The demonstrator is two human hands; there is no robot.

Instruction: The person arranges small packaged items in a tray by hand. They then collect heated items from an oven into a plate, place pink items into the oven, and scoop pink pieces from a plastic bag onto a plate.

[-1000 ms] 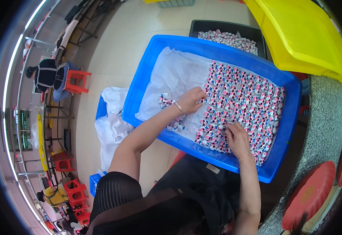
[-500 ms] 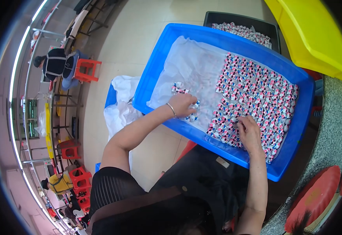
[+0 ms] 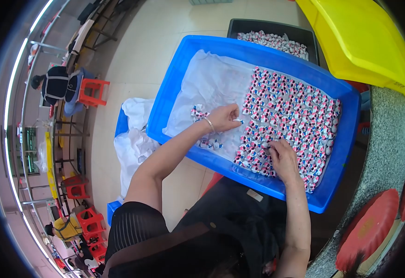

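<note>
Most small figures (image 3: 300, 109) covered the right side of the blue tub (image 3: 346, 143). The left hand (image 3: 224, 118) was beside them; the right hand (image 3: 284, 157) touched one. Whether either gripped anything was unclear.

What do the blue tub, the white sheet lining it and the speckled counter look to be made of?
Blue tub: likely moulded plastic, smooth with a soft sheen; even colour and rounded corners suggest it.
White sheet: thin and creased; cloth or plastic film, I cannot tell which.
Counter: probably stone, granite or terrazzo, from its grey speckle.
</note>
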